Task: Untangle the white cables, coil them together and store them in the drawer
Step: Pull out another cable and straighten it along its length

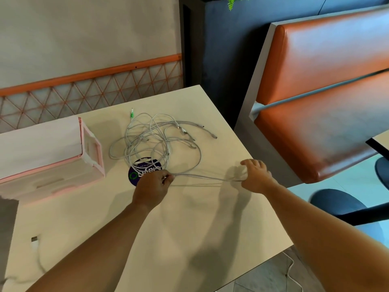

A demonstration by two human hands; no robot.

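Note:
A tangle of white cables (155,142) lies in loose loops on the beige table (189,228), with several plug ends spread toward the right and one green-tipped end at the back. My left hand (152,187) pinches cable strands in front of the pile. My right hand (255,175) grips the same strands further right, so a stretch of cable (202,177) runs taut between both hands just above the tabletop. The pink and white drawer unit (50,159) stands at the left of the table, its front facing right.
A round dark sticker (134,175) lies under the cables by my left hand. A separate white cable with a USB plug (34,241) rests at the table's front left. An orange padded bench (315,102) stands right of the table, and another white cable (292,270) trails on the floor.

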